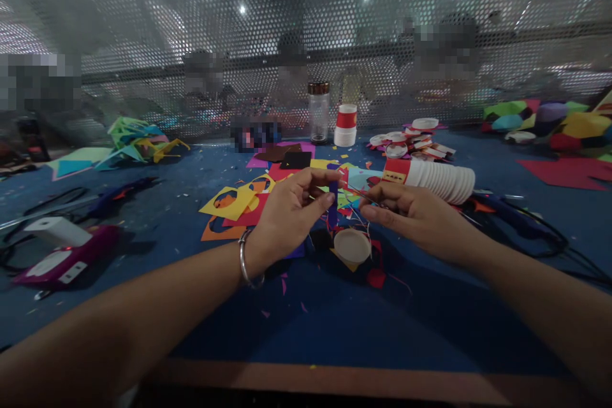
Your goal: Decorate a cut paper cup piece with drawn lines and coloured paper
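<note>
Your left hand (297, 207) pinches the purple strip (333, 207) upright, thumb and fingers nearly closed. Your right hand (415, 217) curls its fingers on a thin tool (355, 190). The strip is between your 2 hands, near 1 white disc (352, 246).

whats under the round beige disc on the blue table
Yellow paper pokes out at the near edge of the round beige disc; anything else beneath is covered.

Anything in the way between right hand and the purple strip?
Nothing visible blocks it. Only the slim metal tool, likely scissors, held in the right hand reaches into the gap toward the purple strip, pinched by the left hand.
</note>
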Tool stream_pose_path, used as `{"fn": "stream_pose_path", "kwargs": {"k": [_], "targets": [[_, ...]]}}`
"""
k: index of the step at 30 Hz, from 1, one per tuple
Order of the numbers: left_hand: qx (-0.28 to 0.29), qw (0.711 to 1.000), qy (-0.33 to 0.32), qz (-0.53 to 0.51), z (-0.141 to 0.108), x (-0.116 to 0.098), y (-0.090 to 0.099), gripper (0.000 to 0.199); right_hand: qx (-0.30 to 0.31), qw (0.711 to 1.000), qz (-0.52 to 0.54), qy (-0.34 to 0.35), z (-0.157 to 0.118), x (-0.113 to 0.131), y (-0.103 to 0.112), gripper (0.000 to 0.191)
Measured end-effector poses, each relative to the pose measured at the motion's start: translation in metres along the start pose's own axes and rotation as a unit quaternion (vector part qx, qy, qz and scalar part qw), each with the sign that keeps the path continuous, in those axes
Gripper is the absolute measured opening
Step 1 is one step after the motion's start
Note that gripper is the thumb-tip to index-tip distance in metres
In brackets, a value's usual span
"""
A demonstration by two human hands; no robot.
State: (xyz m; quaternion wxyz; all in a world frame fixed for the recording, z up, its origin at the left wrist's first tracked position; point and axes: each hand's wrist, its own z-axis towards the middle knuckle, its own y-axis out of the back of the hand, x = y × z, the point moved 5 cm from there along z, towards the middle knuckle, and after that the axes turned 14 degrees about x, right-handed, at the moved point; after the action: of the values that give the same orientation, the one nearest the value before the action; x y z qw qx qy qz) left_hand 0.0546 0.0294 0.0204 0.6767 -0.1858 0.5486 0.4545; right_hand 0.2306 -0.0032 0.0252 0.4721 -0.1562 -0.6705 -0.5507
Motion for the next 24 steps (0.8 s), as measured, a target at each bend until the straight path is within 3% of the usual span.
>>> {"fn": "stream_pose_path", "kwargs": {"k": [8,24], "targets": [[0.047,0.999,-0.007,-0.001,0.0013,0.0016,-0.0011,0.043,0.048,0.998,0.026,-0.022,0.0005,-0.0034,-0.0039,0.041],[0.098,0.995,0.01,-0.034,0.0013,0.0074,-0.0091,0.048,0.081,0.997,-0.007,-0.007,0.0004,-0.0013,-0.0061,0.047]]}}
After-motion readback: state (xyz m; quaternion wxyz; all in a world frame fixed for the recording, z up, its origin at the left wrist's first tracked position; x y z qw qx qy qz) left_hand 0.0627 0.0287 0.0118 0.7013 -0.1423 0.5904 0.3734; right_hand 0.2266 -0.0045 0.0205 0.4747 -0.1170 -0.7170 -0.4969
